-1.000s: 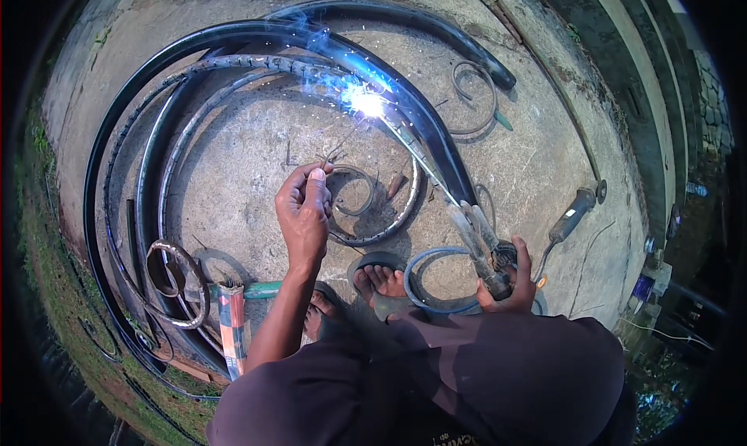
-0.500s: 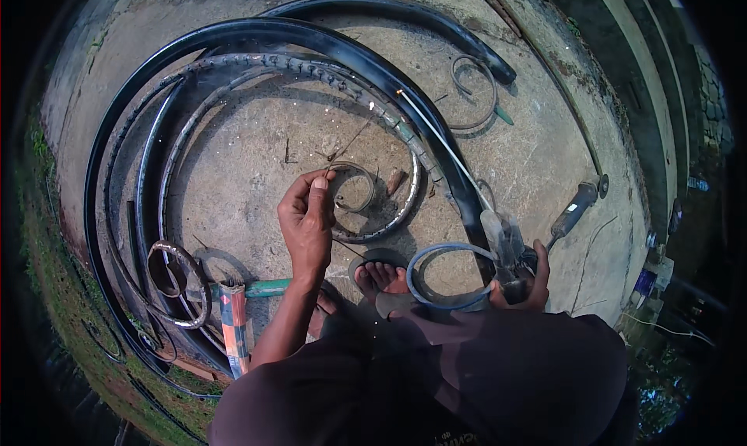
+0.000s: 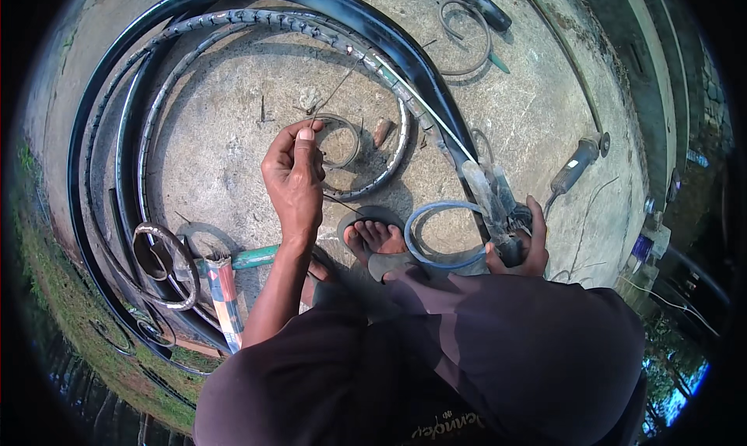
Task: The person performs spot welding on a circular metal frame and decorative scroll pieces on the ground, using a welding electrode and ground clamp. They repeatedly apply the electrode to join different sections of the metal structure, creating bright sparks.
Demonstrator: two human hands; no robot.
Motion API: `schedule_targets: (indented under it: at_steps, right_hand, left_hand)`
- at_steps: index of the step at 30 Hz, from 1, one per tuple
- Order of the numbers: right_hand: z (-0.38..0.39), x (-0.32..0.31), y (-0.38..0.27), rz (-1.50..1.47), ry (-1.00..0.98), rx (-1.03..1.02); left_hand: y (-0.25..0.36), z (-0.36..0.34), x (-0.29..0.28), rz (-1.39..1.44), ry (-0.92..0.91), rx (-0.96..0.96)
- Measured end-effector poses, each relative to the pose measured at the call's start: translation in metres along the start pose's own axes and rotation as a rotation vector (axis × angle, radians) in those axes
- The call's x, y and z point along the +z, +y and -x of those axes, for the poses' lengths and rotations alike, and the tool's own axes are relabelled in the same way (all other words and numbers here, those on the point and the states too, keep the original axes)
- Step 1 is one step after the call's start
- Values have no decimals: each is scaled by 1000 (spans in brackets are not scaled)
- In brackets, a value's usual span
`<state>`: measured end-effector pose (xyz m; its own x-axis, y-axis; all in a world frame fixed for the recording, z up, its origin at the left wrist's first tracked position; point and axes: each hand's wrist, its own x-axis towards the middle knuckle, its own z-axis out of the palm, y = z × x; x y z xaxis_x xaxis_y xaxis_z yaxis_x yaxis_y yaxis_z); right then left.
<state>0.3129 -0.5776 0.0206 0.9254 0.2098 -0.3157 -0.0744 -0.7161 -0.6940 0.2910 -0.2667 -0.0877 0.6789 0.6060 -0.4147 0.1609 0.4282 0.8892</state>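
My left hand (image 3: pixel 296 162) is raised over the ground with thumb and forefinger pinched. They hold one end of a small curled metal strip (image 3: pixel 358 146) that bends round beside the fingertips. At the lower right my right hand (image 3: pixel 525 247) wraps round the dark handle of a welding electrode holder (image 3: pixel 482 189). Its long pale welding rod (image 3: pixel 440 119) points up and left, lying in view across the big black curved bar. A blue cable (image 3: pixel 420 212) loops left of the holder. Part of the right palm is hidden by the tool.
Large black curved bars (image 3: pixel 424 57) and a notched metal hoop (image 3: pixel 144 166) lie on the concrete. An angle grinder (image 3: pixel 574 168) sits at right. A rusty ring (image 3: pixel 187 271), a green pipe (image 3: pixel 255 258) and a checkered packet (image 3: pixel 224 290) are at lower left. My foot (image 3: pixel 375 236) stands near the middle.
The view has shifted, so the ground things appear higher. My left hand keeps its pinch on the curled strip, and my right hand keeps its hold. The rod's tip now overlaps the notched hoop.
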Motion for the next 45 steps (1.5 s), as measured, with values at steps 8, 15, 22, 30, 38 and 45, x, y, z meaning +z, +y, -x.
schedule_targets:
  at_steps: [8, 15, 22, 30, 38, 45]
  right_hand:
    - [-2, 1, 8, 75, -5, -89]
    - [-7, 2, 15, 138, -21, -133]
    - [-6, 4, 9, 100, 12, -173]
    - [-4, 1, 15, 115, -9, -162]
    - [6, -1, 4, 35, 80, -44]
    - [8, -8, -1, 28, 5, 40]
  left_hand:
    - [0, 1, 0, -25, 9, 9]
    - [-1, -1, 0, -26, 13, 28]
    - [-3, 1, 1, -34, 32, 34]
    - [2, 3, 6, -44, 53, 27]
    - [1, 13, 3, -53, 6, 31]
    - [-2, 13, 8, -71, -16, 30]
